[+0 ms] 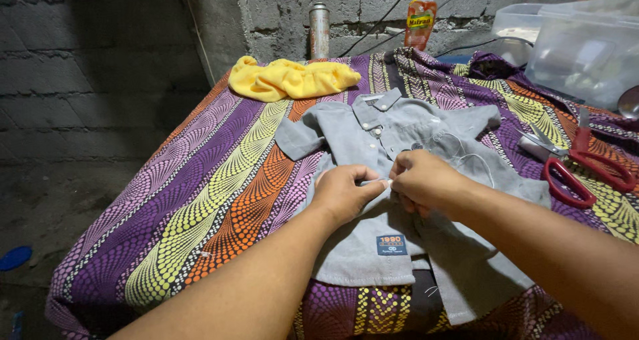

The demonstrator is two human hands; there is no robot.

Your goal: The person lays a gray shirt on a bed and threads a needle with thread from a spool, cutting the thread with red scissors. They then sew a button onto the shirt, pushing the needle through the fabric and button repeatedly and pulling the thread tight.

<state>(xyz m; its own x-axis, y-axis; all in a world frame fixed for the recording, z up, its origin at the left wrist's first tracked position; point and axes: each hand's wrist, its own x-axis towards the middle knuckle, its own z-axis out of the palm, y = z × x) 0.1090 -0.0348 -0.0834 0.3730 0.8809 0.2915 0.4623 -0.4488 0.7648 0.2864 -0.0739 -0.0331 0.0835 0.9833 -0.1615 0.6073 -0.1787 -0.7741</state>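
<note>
The surface (200, 200) carries a striped purple, yellow and orange cloth. On it a small grey shirt (393, 180) lies flat and open, so the front is easy to reach. The left hand (346, 193) and the right hand (426, 180) are closed, pinching its front edge together. Red scissors (579, 167) lie near.

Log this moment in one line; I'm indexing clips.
left hand: pinching grey shirt placket | right hand: pinching same spot, white thread trailing | red scissors right | yellow cloth behind
</note>
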